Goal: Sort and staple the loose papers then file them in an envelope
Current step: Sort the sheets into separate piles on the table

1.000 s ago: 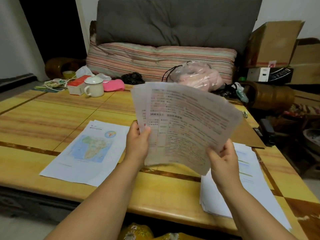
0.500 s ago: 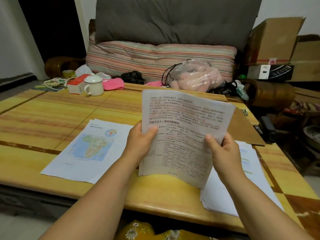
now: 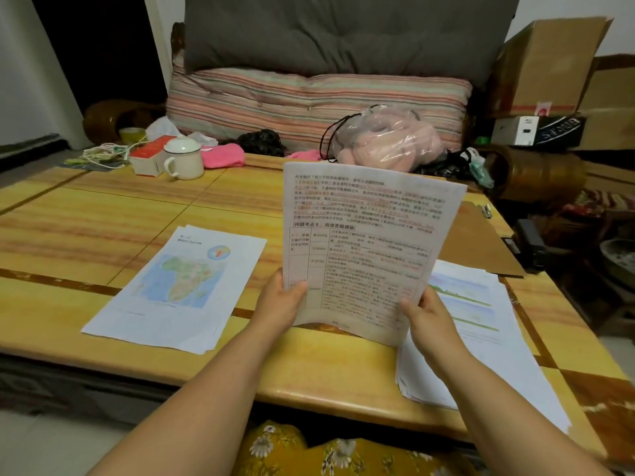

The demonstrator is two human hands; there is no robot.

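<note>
Hands both gripping one sheaf of printed pages point(image 3: 364, 242), held upright above the wooden table point(image 3: 103, 218): left hand point(image 3: 280, 300) pinches the lower left edge, right hand point(image 3: 429, 317) the lower right. Map-topped stack point(image 3: 178, 286) lies to the left, another paper stack point(image 3: 481, 324) right, brown envelope point(image 3: 477, 245) behind it.

My white papers point(image 3: 364, 242) have black and red words. At nine o'clock, a blue map page point(image 3: 178, 286). At twelve, a striped cushion point(image 3: 309, 101), pink cloth point(image 3: 223, 158).
</note>
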